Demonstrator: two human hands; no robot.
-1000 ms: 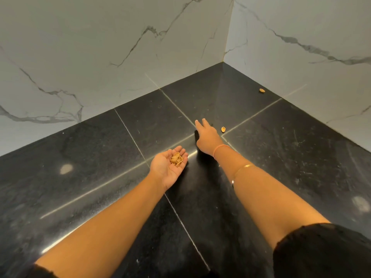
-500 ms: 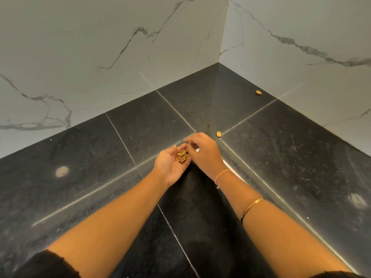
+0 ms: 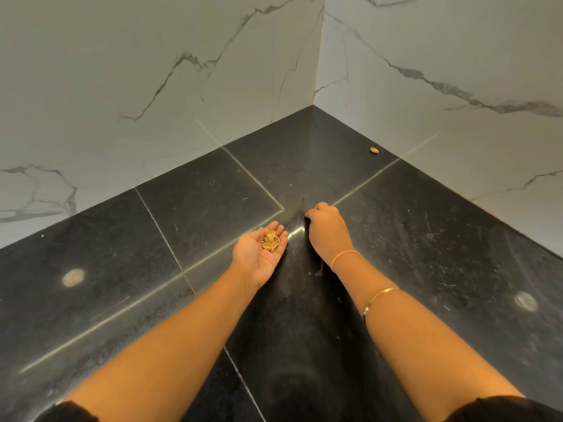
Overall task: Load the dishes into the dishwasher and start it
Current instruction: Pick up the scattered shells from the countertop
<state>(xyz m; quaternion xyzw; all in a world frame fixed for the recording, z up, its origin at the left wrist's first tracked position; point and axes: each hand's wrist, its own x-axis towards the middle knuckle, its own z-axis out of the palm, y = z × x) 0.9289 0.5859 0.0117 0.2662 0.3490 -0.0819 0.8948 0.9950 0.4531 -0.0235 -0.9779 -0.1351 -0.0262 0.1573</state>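
No dishes and no dishwasher are in view. My left hand (image 3: 259, 254) lies palm up just above the black tiled surface (image 3: 198, 202), cupping several tan nut shells (image 3: 270, 240). My right hand (image 3: 327, 228) is just to its right, palm down, with the fingertips bunched together on the surface at the tile joint. The shell that lay at that spot is hidden under those fingers. One more nut shell (image 3: 374, 150) lies far back on the right, close to the wall.
White marble walls (image 3: 152, 86) meet in a corner behind the black surface and close it off at the back and right. Pale light reflections show on the tiles at left (image 3: 73, 277) and right (image 3: 524, 301).
My right hand went from the surface to my left palm, then back out onto the shell by the tile joint, which is now covered. My left hand has stayed cupped.
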